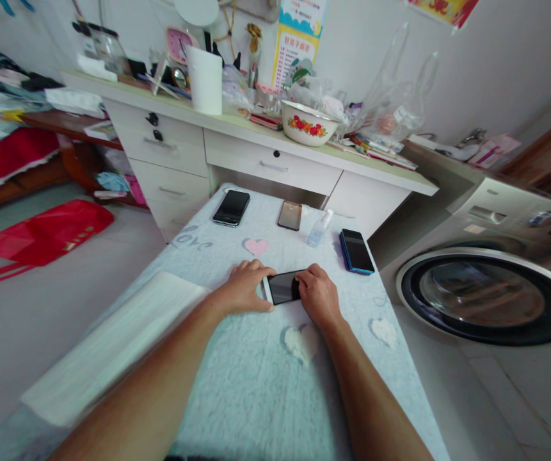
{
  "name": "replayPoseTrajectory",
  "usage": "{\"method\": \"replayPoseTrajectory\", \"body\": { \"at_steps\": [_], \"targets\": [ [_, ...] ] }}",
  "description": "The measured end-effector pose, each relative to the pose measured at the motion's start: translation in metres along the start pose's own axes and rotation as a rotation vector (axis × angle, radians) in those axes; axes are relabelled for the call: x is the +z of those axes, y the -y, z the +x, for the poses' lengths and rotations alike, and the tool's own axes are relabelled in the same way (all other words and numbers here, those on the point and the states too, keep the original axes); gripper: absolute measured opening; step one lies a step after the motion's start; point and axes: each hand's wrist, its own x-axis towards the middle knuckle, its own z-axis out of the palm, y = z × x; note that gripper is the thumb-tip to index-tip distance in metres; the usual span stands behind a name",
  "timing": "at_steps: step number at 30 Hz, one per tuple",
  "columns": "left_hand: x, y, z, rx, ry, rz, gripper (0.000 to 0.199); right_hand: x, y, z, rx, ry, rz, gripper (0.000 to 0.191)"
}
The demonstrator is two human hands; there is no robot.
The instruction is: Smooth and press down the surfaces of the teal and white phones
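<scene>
A smartphone (pixel 283 287) with a white edge and a dark screen lies face up on the cloth-covered table, its long side running left to right. My left hand (pixel 249 286) grips its left end, thumb at the near side and fingers at the far side. Over the right end curls my right hand (pixel 320 291), its fingers bent against the screen and covering that end. Beyond the hands are a clear spray bottle (pixel 320 228) with a white cap, a brown-edged phone case (pixel 289 216), a black smartphone (pixel 231 208) and a blue-edged smartphone (pixel 356 251).
A long white folded sheet (pixel 116 346) lies along the table's left side. Behind stands a white drawer desk (pixel 160 157) bearing a floral enamel bowl (pixel 310 123) and a white cylinder (pixel 204 80). A washing machine (pixel 484 288) is at right; a red bag (pixel 47 232) lies on the floor.
</scene>
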Motion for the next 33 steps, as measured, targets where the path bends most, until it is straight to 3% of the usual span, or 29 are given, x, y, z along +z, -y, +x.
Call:
{"method": "replayPoseTrajectory", "body": {
  "at_steps": [15,33],
  "targets": [
    [0.001,0.002,-0.001,0.017,0.005,-0.003,0.073,-0.003,-0.015,-0.001,0.187,-0.04,-0.105,0.025],
    [-0.002,-0.001,-0.001,-0.005,0.015,0.01,0.072,-0.003,-0.001,-0.001,0.057,0.021,-0.026,0.025]
  ]
}}
